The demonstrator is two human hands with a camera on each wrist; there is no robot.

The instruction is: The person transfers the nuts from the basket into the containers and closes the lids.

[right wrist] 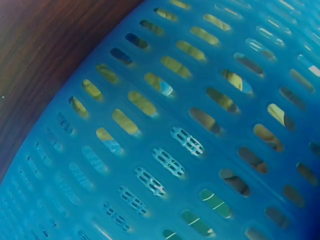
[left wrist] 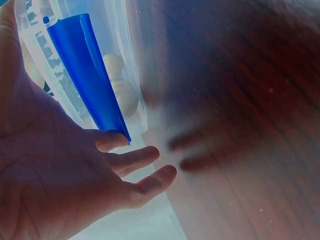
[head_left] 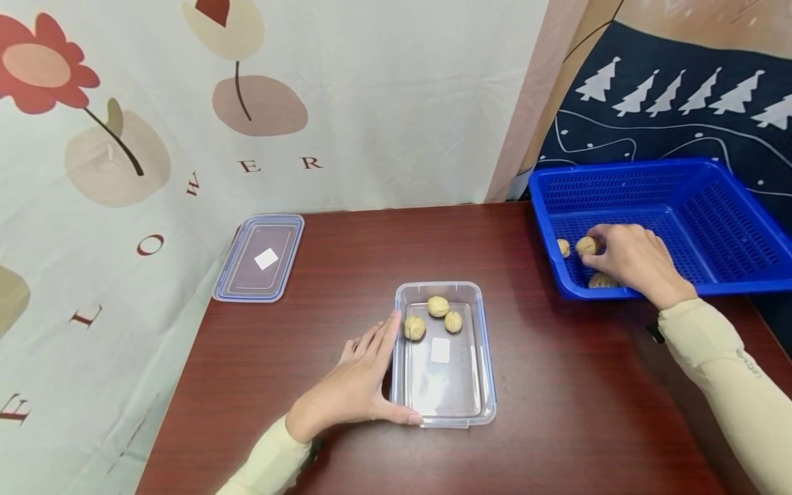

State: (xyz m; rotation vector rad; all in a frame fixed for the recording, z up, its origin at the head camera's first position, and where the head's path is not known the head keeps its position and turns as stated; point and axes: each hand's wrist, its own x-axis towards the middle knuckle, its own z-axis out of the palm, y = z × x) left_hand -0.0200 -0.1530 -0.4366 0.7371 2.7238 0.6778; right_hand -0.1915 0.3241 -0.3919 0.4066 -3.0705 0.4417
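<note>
In the head view a clear plastic box [head_left: 441, 405] holds three walnuts, one of them [head_left: 438, 306] near its far end. My left hand [head_left: 349, 392] rests against the box's left side, thumb at the near corner and fingers extended along the wall. Over in the blue basket [head_left: 559, 275], my right hand [head_left: 640, 261] pinches a walnut [head_left: 587, 247] between thumb and fingers. Another walnut [head_left: 563, 248] lies to its left, and one more [head_left: 602, 280] is partly under the hand. The right wrist view shows the basket's slotted wall [right wrist: 165, 130], with the hand mostly hidden behind it.
A clear lid with a blue rim [head_left: 258, 258] lies at the table's back left. The basket stands at the back right of the brown table [head_left: 383, 240]. Behind the table hangs a printed curtain [head_left: 383, 124], with a dark tree-patterned cloth [head_left: 668, 137] at the right.
</note>
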